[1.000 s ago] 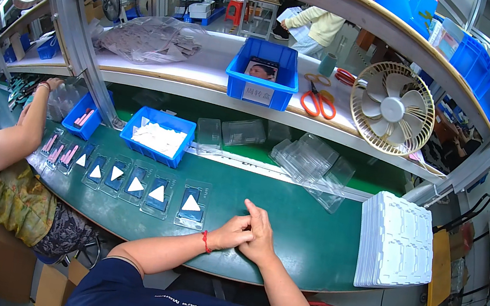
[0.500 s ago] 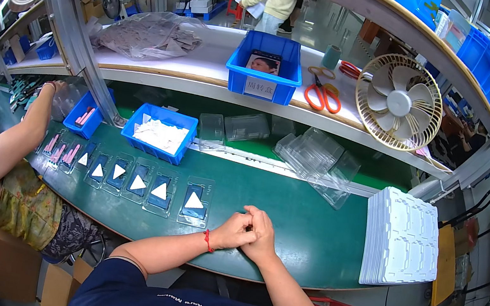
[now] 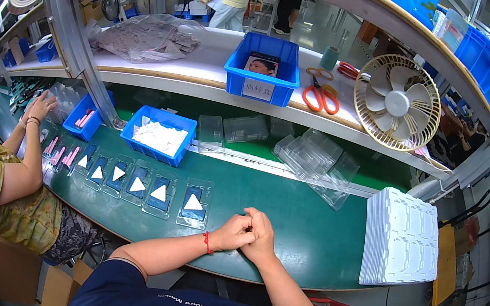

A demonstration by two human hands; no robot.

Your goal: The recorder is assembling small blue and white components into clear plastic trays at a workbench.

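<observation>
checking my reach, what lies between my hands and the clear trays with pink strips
In the head view, a row of six clear trays with white triangles lies between your hands and the pink strips.

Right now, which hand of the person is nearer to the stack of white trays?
Right: the right hand is left of the stack of white trays, with a gap between. The left hand, against the right one, is farther left.
</observation>
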